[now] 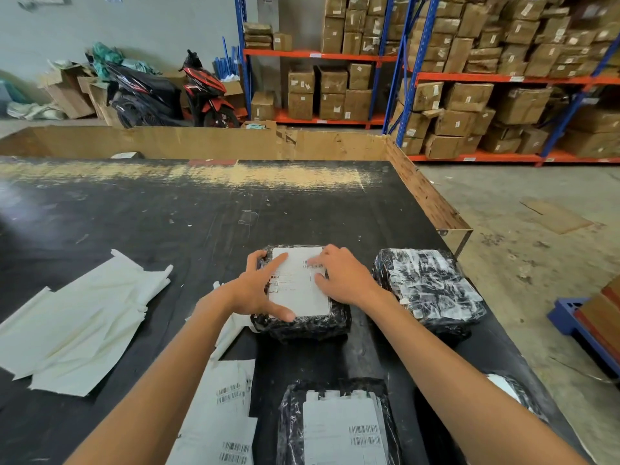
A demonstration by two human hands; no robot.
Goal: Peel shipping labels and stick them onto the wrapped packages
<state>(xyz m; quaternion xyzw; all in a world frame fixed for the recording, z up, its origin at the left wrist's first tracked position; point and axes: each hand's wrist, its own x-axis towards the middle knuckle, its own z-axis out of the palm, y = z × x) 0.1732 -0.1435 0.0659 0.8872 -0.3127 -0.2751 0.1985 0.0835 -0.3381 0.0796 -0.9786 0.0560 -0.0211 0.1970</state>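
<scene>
A black-wrapped package (pixel 302 325) lies in the middle of the black table with a white shipping label (pixel 298 290) on its top. My left hand (pixel 260 290) presses on the label's left side with spread, straight fingers. My right hand (pixel 342 276) presses flat on the label's right side. A second wrapped package (pixel 427 286) lies to the right. A third wrapped package (pixel 339 424) with a label on it lies close to me. A strip of printed labels (pixel 221 411) lies at my left forearm.
Peeled backing sheets (pixel 77 327) are heaped on the table's left. The black table (pixel 167 223) has a raised cardboard rim at the back and right. Shelves of cardboard boxes (pixel 469 78) and two motorbikes (pixel 174 92) stand beyond. A blue pallet (pixel 570 317) sits on the floor at the right.
</scene>
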